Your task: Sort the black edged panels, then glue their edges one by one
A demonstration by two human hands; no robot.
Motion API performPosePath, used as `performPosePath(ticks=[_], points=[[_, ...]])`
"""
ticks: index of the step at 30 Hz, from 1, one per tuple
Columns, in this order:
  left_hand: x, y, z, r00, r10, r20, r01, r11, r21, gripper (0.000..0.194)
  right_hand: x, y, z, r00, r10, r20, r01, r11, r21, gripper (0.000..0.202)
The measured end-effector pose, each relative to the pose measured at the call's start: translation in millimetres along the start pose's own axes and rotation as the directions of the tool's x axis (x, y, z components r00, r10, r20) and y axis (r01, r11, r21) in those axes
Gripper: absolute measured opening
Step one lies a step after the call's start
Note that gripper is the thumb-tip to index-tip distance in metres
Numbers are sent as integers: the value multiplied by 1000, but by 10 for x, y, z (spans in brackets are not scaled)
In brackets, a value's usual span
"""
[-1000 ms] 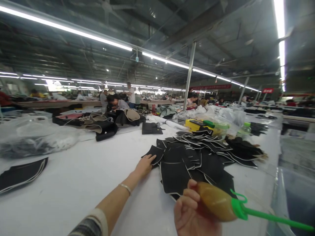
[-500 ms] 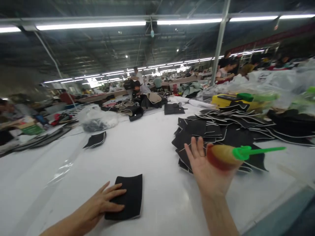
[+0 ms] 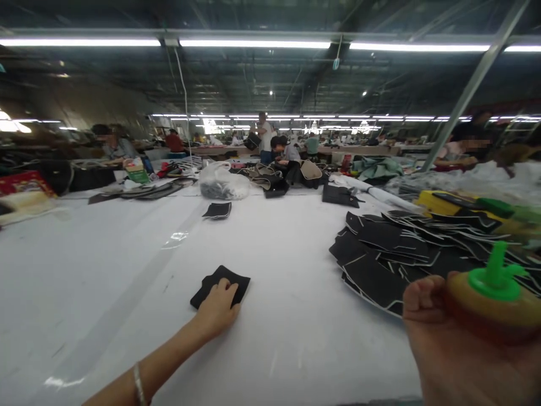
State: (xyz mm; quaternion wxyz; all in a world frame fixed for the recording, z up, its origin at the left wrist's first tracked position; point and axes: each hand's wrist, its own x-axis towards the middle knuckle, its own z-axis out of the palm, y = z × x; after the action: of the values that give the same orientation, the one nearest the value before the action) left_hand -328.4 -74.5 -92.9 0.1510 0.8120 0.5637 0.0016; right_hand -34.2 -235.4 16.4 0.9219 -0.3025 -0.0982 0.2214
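My left hand (image 3: 217,307) presses down on a small black fabric piece (image 3: 236,280) lying flat on the white table (image 3: 105,259). My right hand (image 3: 448,349) is close to the camera at the lower right and holds a yellowish squeeze bottle (image 3: 494,307) with a green nozzle cap (image 3: 494,276) pointing up. A spread heap of black fabric pieces with white edges (image 3: 401,248) lies to the right, between my two hands and beyond.
Another black piece (image 3: 217,210) and a clear plastic bag (image 3: 222,183) lie farther back. A yellow box (image 3: 439,202) sits behind the heap. Bags and dark goods (image 3: 291,175) are at the table's far end, where several people work.
My left hand drew one black piece out of the heap and now presses it flat on the table. My right hand turned the bottle, its nozzle now pointing up. The view swung left.
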Motion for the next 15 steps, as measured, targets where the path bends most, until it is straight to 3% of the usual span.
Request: performPosePath(ticks=[5, 11, 15], points=[[-9, -24, -93, 999, 24, 21, -25, 999, 32, 36, -141, 303, -91, 983, 180, 44, -179, 983, -40, 45], [46, 187, -129, 999, 1, 43, -7, 993, 120, 29, -307, 853, -230, 890, 432, 145, -410, 898, -162, 49], [134, 214, -147, 997, 34, 63, -43, 988, 146, 27, -377, 960, -255, 867, 435, 243, -357, 882, -307, 54]])
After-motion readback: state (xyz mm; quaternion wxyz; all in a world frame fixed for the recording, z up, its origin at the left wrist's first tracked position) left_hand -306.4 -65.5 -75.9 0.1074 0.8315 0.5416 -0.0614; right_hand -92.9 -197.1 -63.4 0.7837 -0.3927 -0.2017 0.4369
